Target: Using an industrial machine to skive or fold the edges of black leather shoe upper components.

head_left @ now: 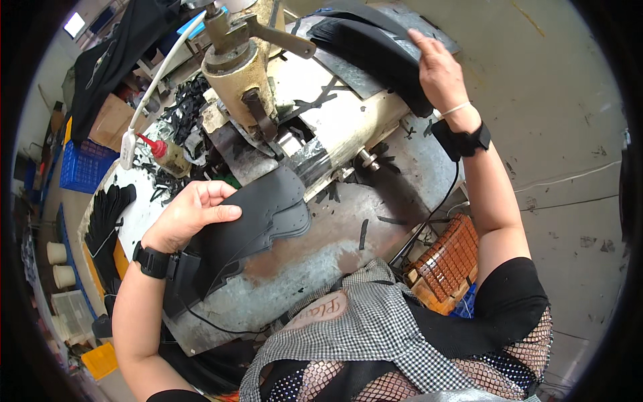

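My left hand (191,214) is closed on black flat pieces (258,211) with scalloped edges and small holes, its thumb pressed on top. They lie in an overlapping pile beside the machine's work area. At the far right, my right hand (442,77) pinches the edge of a curved black piece (375,19) above a thick fanned stack (365,57). Its thumb is mostly hidden. Between my hands stands a worn cream-coloured machine (238,77) with a metal lever (284,40) and a cylindrical bed (341,144). How the pieces meet the machine's metal parts is unclear.
Black scraps (184,107) heap left of the machine beside a red-tipped bottle (164,153). A white cable (164,70) hangs there. More black pieces (107,221) lie at the table's left edge, near a blue crate (86,164). A brown beaded seat (445,258) stands right of me.
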A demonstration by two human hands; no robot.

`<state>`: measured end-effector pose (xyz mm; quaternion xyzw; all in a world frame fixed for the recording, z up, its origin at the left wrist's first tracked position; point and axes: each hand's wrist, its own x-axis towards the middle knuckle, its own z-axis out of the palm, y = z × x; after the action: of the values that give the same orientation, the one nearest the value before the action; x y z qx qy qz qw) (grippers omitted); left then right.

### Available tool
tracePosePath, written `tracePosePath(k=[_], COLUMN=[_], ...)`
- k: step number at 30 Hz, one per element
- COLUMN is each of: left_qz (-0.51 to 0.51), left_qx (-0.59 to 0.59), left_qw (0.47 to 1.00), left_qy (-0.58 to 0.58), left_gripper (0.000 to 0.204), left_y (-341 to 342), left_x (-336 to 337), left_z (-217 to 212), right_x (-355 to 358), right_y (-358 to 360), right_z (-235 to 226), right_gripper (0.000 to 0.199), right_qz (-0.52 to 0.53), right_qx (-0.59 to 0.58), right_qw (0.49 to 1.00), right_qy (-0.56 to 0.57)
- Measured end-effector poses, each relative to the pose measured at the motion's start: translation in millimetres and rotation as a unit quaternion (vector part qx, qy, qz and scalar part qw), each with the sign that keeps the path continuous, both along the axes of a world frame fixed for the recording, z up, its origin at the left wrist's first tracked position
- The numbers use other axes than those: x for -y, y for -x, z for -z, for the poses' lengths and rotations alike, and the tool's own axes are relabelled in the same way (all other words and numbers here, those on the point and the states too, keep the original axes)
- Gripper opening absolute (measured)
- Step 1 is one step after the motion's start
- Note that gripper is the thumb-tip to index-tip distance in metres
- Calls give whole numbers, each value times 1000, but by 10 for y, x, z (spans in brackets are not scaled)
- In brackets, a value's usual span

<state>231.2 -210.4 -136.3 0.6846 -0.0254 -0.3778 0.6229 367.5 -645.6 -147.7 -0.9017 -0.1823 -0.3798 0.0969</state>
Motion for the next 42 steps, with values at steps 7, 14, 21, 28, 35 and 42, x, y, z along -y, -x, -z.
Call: tracePosePath(k=[7, 14, 21, 28, 35, 42], left_qz=[-3, -18, -18, 31, 27, -8], left_qx=[-4, -3, -20, -24, -9, -24], left_qw=[999, 1000, 999, 999, 1000, 1000], left_qy=[-36, -18, 24, 15, -7, 1], left_gripper=[17, 15, 21, 33, 26, 20], left_y=[4, -73, -185, -69, -22, -111], left_x=[-111, -39, 81, -19, -121, -43], left_z=[4, 47, 57, -7, -18, 46], right_x=[-240, -861, -916, 156, 411, -606], right_y=[217, 975, 709, 357, -108, 649], right_z=[209, 287, 173, -364, -260, 84], right_gripper=[44, 53, 34, 17, 39, 58], right_qz=[-34, -348, -326, -213, 45, -291], right_qx=[1, -119, -52, -291, -356, -117], right_qw=[998, 929, 944, 916, 920, 949], right_qy=[44, 40, 23, -175, -155, 4])
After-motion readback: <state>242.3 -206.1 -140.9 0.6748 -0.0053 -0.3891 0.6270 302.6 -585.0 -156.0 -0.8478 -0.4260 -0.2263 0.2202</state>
